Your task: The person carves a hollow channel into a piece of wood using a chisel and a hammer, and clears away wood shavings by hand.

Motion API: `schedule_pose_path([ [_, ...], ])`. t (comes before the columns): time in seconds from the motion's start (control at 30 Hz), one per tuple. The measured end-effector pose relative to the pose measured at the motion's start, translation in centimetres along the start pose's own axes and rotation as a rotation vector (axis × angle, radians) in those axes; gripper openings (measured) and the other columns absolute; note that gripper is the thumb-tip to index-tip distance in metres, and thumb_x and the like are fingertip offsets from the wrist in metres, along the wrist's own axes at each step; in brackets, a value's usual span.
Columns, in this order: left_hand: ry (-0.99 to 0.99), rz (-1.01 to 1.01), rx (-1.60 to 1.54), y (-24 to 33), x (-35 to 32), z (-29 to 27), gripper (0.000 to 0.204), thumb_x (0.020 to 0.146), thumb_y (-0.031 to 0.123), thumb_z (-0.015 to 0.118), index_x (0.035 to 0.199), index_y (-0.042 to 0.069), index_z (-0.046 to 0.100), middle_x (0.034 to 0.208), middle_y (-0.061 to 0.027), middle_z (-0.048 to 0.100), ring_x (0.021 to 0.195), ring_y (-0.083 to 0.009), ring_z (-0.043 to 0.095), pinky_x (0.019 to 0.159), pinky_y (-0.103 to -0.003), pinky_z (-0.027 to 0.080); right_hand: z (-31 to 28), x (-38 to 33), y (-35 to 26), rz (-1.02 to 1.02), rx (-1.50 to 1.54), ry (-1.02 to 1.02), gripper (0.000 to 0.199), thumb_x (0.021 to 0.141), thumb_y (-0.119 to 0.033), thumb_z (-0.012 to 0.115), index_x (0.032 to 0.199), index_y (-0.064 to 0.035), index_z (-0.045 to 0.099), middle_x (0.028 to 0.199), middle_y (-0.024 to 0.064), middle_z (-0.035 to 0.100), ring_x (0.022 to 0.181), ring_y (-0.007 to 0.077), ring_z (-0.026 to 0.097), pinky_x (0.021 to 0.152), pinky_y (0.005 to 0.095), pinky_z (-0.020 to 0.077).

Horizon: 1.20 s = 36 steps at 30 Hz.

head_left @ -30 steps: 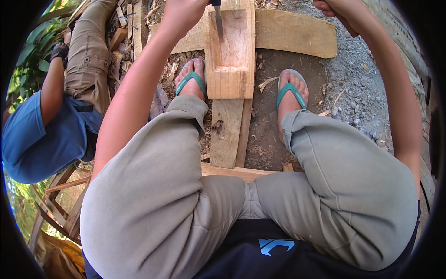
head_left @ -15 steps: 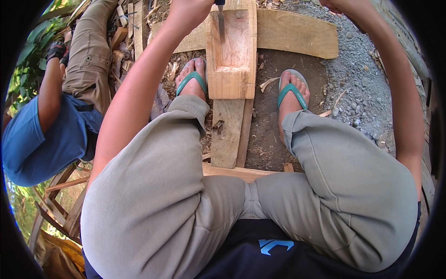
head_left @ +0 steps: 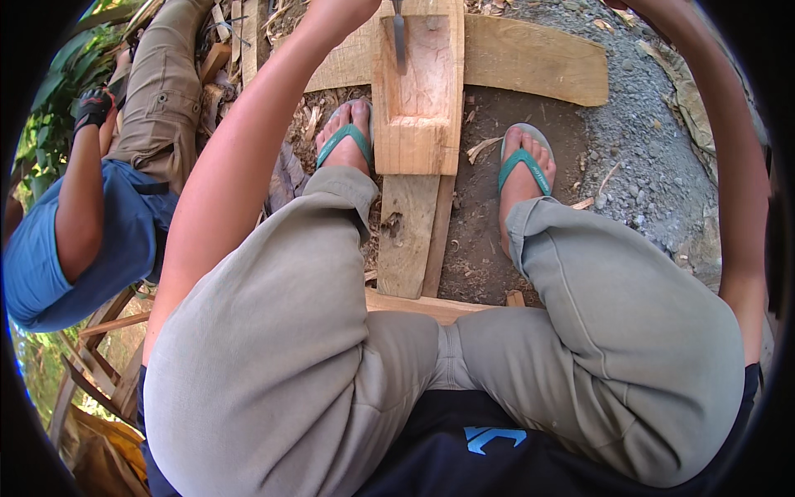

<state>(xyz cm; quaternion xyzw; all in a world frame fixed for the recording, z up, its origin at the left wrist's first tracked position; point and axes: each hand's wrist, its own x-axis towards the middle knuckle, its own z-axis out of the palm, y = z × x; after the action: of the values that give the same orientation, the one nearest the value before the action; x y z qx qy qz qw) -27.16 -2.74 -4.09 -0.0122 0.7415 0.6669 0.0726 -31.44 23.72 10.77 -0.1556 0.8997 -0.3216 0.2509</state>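
Barely moved since 1 s ago: left hand (head_left: 335,12) up slightly toward top edge, chisel blade (head_left: 398,37) same spot on block. Left hand mostly cut off by frame top, fingers out of sight, so can't tell whether clenched on chisel handle. Right hand out of frame, only forearm visible at right. Blade just right of left hand, tip down inside hollowed trough of wooden block (head_left: 416,91). Block below the grip, between 2 feet in teal flip-flops (head_left: 344,139), resting on plank (head_left: 410,236) and across a wider board (head_left: 530,58). Second person in blue shirt (head_left: 74,248) far left of grip.
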Motion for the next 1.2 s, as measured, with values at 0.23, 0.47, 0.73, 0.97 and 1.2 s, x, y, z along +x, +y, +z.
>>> schedule_pose_path([
  [0.23,-0.008,-0.041,0.011,-1.9,1.7,-1.0,0.013,0.098,0.007,0.07,0.107,-0.002,0.069,0.086,-0.0026,0.07,0.074,-0.009,0.063,0.066,-0.027,0.051,-0.2,1.5,0.4,0.002,-0.025,-0.024,0.039,0.103,-0.039,0.064,0.081,-0.0068,0.068,0.056,-0.0048,0.047,0.045,0.0066,0.041,0.043,0.0264,0.0326],
  [0.47,-0.009,-0.063,0.014,-3.1,2.7,-1.4,0.014,0.097,0.008,0.072,0.106,-0.002,0.069,0.087,-0.0017,0.07,0.075,-0.009,0.062,0.067,-0.027,0.051,-0.4,2.1,0.4,-0.008,-0.049,-0.03,0.043,0.104,-0.038,0.064,0.074,-0.007,0.064,0.055,-0.004,0.047,0.044,0.0076,0.041,0.042,0.0271,0.0329],
  [0.73,-0.03,-0.031,0.054,-3.2,2.9,-1.2,0.015,0.096,0.007,0.072,0.109,-0.001,0.07,0.088,-0.0009,0.07,0.077,-0.0083,0.061,0.069,-0.027,0.05,-0.1,2.8,0.5,0.046,-0.017,-0.045,0.045,0.104,-0.037,0.063,0.07,-0.0076,0.06,0.055,-0.0032,0.048,0.043,0.0082,0.042,0.04,0.0278,0.0328],
  [0.97,-0.046,-0.064,0.116,-3.0,2.9,-1.2,0.018,0.097,0.008,0.071,0.112,-0.003,0.071,0.091,-0.002,0.071,0.079,-0.0084,0.062,0.071,-0.027,0.052,0.5,3.2,-0.3,0.148,-0.006,-0.042,0.042,0.103,-0.036,0.063,0.071,-0.0095,0.058,0.055,-0.0029,0.048,0.043,0.0078,0.043,0.04,0.027,0.033],
  [1.2,-0.05,-0.081,0.135,-2.4,2.7,-0.8,0.02,0.097,0.009,0.071,0.112,-0.004,0.071,0.093,-0.0037,0.073,0.082,-0.0087,0.064,0.074,-0.026,0.053,0.3,3.5,0.9,0.11,0.015,-0.069,0.044,0.103,-0.036,0.065,0.068,-0.0097,0.056,0.054,-0.003,0.047,0.042,0.0075,0.042,0.04,0.0272,0.0327],
])
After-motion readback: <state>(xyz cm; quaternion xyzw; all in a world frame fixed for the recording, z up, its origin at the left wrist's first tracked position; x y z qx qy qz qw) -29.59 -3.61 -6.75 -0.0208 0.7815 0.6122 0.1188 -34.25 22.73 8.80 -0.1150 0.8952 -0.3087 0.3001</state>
